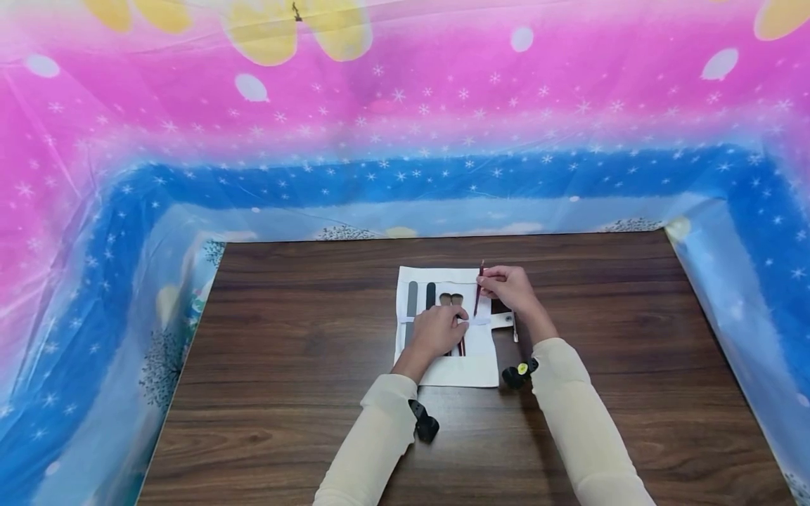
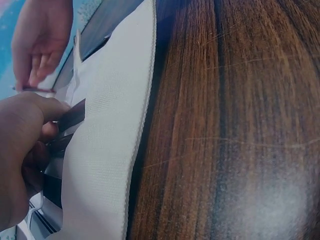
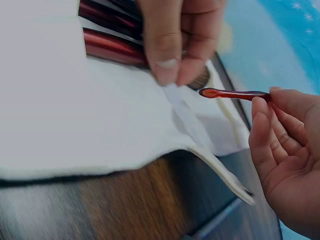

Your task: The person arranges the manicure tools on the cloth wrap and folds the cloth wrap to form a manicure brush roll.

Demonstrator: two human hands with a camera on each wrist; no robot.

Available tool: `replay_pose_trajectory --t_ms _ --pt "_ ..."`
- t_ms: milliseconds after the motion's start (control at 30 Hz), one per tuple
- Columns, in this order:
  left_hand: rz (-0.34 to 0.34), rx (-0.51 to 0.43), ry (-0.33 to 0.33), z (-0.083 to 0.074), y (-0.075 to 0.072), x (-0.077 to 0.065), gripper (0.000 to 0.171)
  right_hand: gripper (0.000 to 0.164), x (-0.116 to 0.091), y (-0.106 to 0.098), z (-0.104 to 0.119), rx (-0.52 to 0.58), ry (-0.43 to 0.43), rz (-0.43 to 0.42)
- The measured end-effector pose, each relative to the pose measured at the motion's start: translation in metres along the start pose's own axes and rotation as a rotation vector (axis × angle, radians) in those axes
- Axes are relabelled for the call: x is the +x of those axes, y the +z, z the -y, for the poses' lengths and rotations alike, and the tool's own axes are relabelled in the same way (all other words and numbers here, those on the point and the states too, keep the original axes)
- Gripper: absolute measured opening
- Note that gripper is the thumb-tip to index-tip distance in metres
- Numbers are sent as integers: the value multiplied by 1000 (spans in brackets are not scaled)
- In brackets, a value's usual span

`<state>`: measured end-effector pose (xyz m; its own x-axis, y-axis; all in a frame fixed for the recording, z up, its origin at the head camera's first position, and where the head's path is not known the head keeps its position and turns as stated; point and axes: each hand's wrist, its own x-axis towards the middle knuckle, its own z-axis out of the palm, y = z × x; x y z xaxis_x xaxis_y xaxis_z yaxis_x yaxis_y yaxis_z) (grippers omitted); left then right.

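A white fabric roll case (image 1: 458, 374) lies unrolled on the table. My left hand (image 1: 436, 329) reaches across it, thumb and fingers pinching the white elastic band (image 3: 187, 117) that crosses the case. Two makeup brushes (image 1: 446, 300) with dark red handles are tucked beside that hand, which partly covers them. Over the right part of the case, my right hand (image 1: 511, 284) pinches a slim dark red stick (image 3: 232, 94) between thumb and fingers. The stick's flattened oval end points toward the band. To the left, a grey strip (image 1: 413, 295) and a black strip (image 1: 431, 292) stand in the case.
A white strap with a snap (image 1: 503, 321) sticks out from the right side of the case. Under everything is a dark wooden table (image 1: 285, 393). Pink and blue patterned cloth (image 1: 405, 140) hangs behind the table and along its sides.
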<state>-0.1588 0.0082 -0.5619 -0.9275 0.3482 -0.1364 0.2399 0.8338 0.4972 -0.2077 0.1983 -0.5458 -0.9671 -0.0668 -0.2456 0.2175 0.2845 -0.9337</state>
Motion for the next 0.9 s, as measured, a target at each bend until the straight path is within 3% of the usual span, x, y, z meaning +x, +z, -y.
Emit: replay_pose_trajectory --t_ms 433,700,900 --pt "-5 -5 -10 -1 0 -1 20 29 10 11 -6 -47 122 125" --pt "5 -11 -16 -1 0 -2 20 28 10 9 -5 -15 186 104" --pt "-14 1 -8 -1 0 -1 18 28 11 9 -6 2 187 92"
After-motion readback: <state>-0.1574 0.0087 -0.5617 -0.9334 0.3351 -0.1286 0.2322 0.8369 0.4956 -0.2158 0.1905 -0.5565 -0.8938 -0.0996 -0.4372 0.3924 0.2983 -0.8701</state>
